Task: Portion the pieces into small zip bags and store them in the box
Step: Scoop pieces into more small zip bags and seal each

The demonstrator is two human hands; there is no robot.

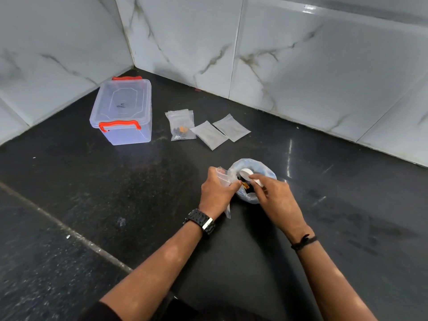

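My left hand (216, 191) grips a small clear zip bag (225, 179) beside a larger open plastic bag (261, 167) of dark and orange pieces (245, 186). A white spoon (247, 174) is held in my right hand (275, 195), its bowl over the pieces inside the large bag. Farther back lie a zip bag with pieces in it (181, 126) and two empty zip bags (209, 135) (231, 127). The clear box (122, 112) with red handles stands shut at the back left.
The dark stone counter (115, 193) fills the view, with marble-tiled walls (278, 54) meeting in a corner behind the box. A seam in the counter (69, 230) runs diagonally at the left. I wear a black watch (201, 221) on my left wrist.
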